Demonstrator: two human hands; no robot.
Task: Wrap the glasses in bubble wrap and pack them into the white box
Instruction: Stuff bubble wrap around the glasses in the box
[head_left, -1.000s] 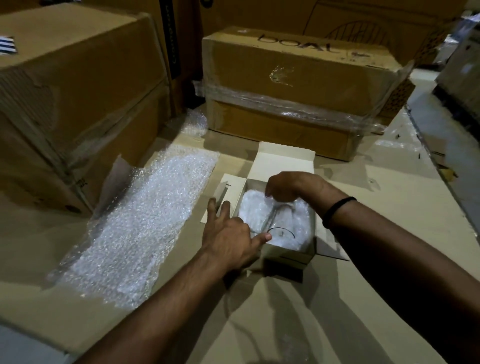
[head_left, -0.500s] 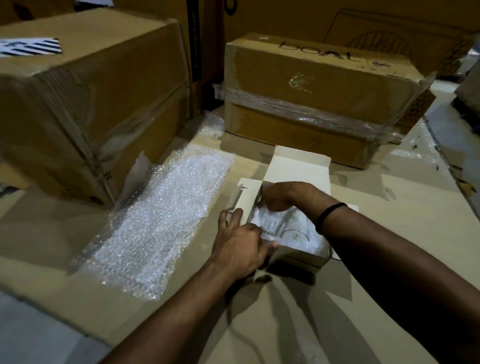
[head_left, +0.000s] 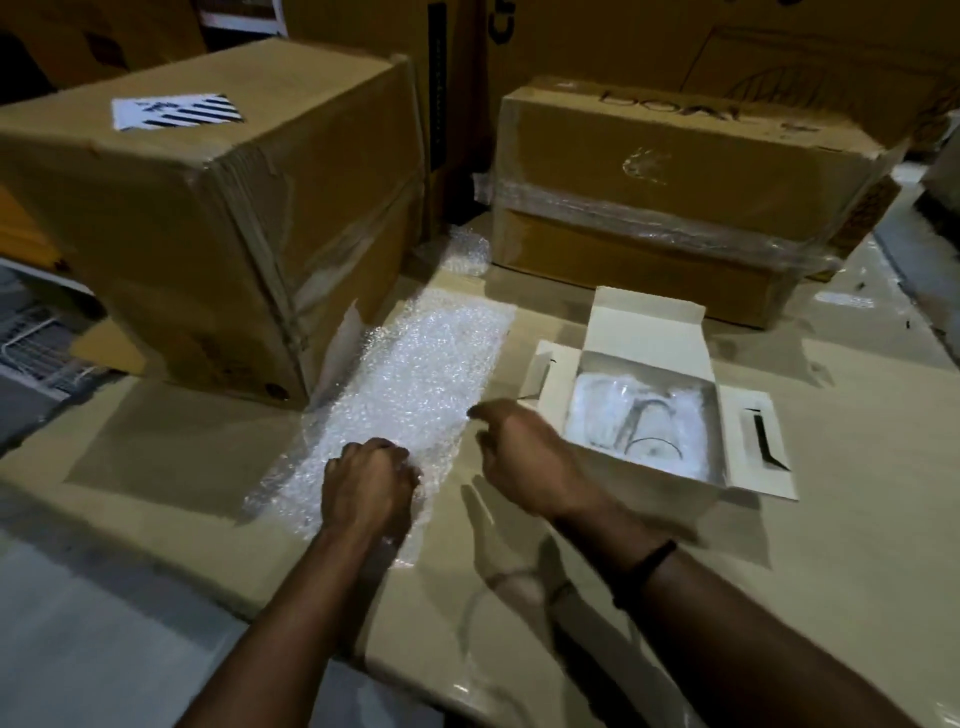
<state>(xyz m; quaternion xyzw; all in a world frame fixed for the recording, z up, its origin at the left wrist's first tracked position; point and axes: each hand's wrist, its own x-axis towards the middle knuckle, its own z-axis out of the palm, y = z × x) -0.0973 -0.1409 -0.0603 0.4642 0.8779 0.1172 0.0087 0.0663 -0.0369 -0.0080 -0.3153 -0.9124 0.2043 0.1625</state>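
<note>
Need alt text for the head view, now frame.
Left hand, fingers curled, rests on a bubble wrap sheet; right hand hovers beside the open white box, which holds bubble-wrapped glasses. Taped cardboard cartons stand behind.

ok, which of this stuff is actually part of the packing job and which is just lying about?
Job: open white cardboard box; bubble-wrapped glasses inside it; flat clear bubble wrap sheet; left hand on that sheet; right hand.
Lying about: big brown carton with striped label; film-wrapped brown carton; small bubble wrap scrap.
</note>
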